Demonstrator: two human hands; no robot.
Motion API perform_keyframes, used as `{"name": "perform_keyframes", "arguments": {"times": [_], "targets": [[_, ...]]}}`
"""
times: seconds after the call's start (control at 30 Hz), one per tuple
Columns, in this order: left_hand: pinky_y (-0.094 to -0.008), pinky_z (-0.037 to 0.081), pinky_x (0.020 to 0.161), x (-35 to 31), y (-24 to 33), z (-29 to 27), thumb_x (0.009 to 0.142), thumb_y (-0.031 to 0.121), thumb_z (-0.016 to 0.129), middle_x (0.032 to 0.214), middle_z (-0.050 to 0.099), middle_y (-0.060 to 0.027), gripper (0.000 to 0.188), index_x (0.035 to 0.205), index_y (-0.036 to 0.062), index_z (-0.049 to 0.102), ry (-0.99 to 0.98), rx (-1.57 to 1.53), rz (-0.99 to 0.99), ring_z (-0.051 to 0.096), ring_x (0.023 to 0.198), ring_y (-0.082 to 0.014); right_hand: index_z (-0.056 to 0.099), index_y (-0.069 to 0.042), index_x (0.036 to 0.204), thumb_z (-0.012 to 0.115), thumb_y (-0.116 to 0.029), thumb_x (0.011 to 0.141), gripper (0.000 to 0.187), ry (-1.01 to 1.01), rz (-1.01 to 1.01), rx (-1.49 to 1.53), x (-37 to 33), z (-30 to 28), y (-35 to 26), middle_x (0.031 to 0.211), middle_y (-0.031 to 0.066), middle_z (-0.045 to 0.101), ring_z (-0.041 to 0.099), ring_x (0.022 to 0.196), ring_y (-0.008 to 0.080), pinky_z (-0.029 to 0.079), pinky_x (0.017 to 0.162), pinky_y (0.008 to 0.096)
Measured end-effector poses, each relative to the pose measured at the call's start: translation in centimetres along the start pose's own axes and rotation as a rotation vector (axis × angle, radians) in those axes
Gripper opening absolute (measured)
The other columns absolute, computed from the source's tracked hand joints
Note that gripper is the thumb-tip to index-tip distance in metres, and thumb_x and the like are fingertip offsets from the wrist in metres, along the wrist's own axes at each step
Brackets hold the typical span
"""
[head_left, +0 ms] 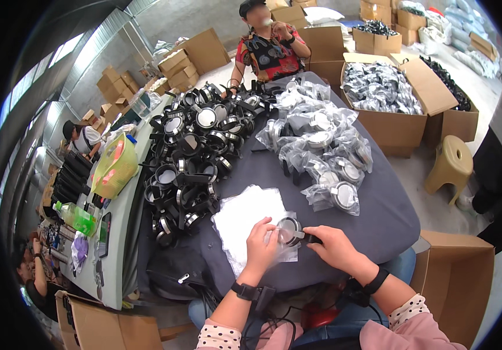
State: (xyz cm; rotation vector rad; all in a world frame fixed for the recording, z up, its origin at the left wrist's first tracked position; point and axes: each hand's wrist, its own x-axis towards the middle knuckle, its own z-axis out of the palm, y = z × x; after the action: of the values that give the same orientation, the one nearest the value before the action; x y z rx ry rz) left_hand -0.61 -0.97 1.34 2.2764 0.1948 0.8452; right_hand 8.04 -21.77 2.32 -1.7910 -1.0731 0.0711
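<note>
Over the near part of the grey-covered table, my right hand pinches the black handle of a round black-and-silver piece. My left hand is closed at its round end, on what looks like a clear plastic bag; the film is hard to make out there. Under and beyond my left hand lies a stack of flat white or clear bags. A heap of unbagged black-handled round pieces covers the table's left side. Bagged ones are piled at the far right.
A black pouch lies at the near left edge. Left stands another table with a yellow-green basket and a green bottle. Cardboard boxes and a tan stool stand right. A person is across the table.
</note>
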Motion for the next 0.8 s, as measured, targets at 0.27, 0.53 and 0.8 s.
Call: {"name": "perform_keyframes", "arguments": {"times": [0.27,0.53,0.8], "targets": [[-0.0379,0.045,0.097,0.0,0.5,0.3,0.088,0.01,0.064,0.139,0.047,-0.0165,0.007,0.092,0.0045,0.067,-0.224,-0.334,-0.165,0.05,0.125,-0.0284,0.041,-0.006,0.14,0.066,-0.002,0.077,0.068,-0.112,0.21,-0.032,2.8,2.9,-1.6,0.092,0.0192,0.067,0.064,0.085,0.0385,0.051,0.075,0.043],[-0.0427,0.038,0.104,-0.7,0.3,-2.2,0.07,0.019,0.08,0.138,0.044,-0.0188,0.06,0.122,0.0064,0.051,-0.115,-0.071,-0.067,0.045,0.128,-0.0353,0.065,0.001,0.095,0.076,-0.01,0.072,0.028,0.066,0.153,0.083,3.3,4.2,0.9,0.089,0.0154,0.063,0.063,0.082,0.0334,0.051,0.073,0.0378],[-0.0439,0.037,0.104,-2.8,-0.6,-2.1,0.059,0.027,0.088,0.131,0.043,-0.0197,0.079,0.121,0.0025,0.046,0.0,0.324,0.034,0.043,0.122,-0.0374,0.066,0.008,0.086,0.084,-0.018,0.073,0.034,0.067,0.183,0.155,2.1,4.4,3.3,0.1,0.0114,0.062,0.065,0.072,0.0161,0.054,0.056,0.0271]]}}
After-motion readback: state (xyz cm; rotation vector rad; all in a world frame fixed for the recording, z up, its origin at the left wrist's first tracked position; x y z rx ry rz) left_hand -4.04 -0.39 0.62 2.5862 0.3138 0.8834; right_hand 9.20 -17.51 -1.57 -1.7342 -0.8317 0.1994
